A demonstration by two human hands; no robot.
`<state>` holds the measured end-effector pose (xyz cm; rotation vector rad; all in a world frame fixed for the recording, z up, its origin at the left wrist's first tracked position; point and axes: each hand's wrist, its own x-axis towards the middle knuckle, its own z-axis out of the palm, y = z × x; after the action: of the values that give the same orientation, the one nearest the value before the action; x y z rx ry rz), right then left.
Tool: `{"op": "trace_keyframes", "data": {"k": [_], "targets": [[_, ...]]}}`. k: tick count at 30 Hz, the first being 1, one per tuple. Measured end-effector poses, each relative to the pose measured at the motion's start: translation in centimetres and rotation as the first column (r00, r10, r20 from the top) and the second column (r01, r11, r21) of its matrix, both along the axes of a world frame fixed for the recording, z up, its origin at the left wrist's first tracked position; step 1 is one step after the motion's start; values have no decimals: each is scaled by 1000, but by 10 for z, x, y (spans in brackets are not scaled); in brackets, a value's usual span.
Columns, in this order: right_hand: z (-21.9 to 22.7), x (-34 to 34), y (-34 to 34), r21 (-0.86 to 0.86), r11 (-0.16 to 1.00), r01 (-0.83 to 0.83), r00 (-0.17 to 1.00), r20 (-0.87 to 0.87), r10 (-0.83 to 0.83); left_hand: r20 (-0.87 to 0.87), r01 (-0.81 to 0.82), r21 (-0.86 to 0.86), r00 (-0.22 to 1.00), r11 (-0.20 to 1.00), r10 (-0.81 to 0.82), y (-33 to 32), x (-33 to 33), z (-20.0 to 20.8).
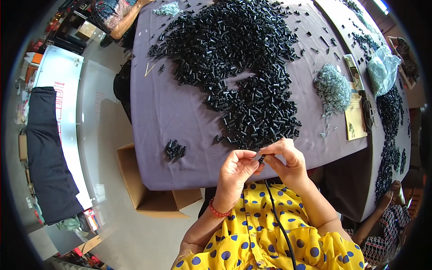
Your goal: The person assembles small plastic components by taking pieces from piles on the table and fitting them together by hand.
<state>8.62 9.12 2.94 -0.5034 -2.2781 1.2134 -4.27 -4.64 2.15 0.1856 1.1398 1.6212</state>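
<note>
Our left fingers point(243, 154) and right fingers point(275, 147) pinch a black piece point(261, 159) at six o'clock of the black pile point(258, 105), and we could lose it in there should so small a grip slip.

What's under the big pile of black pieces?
Purple-grey cloth shows around the pile of black pieces and through a gap in it. Whatever lies directly beneath the heaped pieces is covered, so I can't tell.
</note>
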Motion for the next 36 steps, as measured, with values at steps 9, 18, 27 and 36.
{"op": "trace_keyframes", "data": {"k": [9,18,27,36], "targets": [[8,-3,2,-18,1000,-16,1000,-27,16,14,-12,19,1000,1000,12,1,-1,-3],[-15,2,1,-853,514,-89,991,-125,-36,147,50,0,988,999,-50,4,-3,-3],[-21,1,-7,-760,650,12,996,-51,-78,135,1,1,991,1000,-1,5,-4,-9],[-21,-2,-13,236,969,79,996,12,-84,171,-22,-43,985,999,29,5,-3,-11]]}}
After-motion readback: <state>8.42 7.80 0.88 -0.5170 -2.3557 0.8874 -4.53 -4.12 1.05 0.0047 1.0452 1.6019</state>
